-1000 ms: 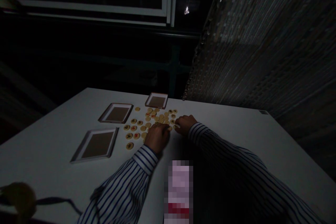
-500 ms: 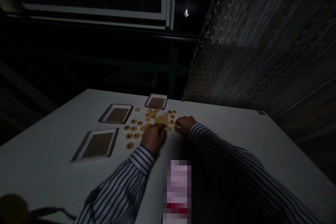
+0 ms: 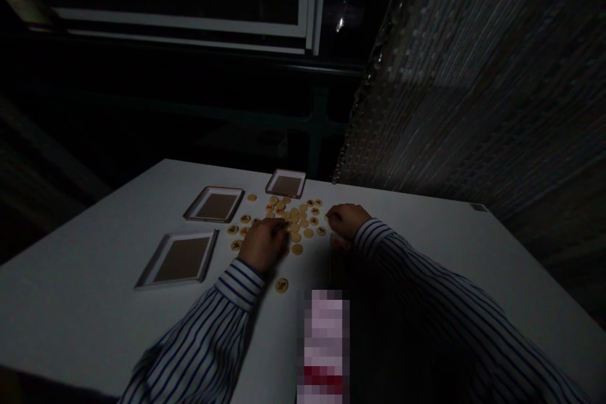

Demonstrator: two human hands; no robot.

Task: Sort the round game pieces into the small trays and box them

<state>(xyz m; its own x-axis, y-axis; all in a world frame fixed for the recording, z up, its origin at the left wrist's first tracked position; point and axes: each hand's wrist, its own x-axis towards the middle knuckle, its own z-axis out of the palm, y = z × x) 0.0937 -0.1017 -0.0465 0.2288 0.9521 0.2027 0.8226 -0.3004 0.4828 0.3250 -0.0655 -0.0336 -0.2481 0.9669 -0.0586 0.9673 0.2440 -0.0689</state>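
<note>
Several round yellow game discs (image 3: 298, 218) with red or dark marks lie scattered on a white table (image 3: 95, 290). My left hand (image 3: 262, 243) rests knuckles-up on the left part of the pile, fingers curled down over some discs. My right hand (image 3: 346, 219) sits at the pile's right edge, fingers curled in; what they hold, if anything, is hidden. One disc (image 3: 281, 285) lies alone near my left cuff. Both arms wear striped sleeves.
Three shallow white-rimmed trays with brown insides stand left of and behind the discs: a near one (image 3: 178, 258), a middle one (image 3: 215, 204) and a small far one (image 3: 286, 184). A beaded curtain (image 3: 473, 76) hangs at right. The room is very dark.
My left hand slid left over the discs and my right hand shifted a little right. One disc now lies alone near my left cuff. The view shifted slightly.
</note>
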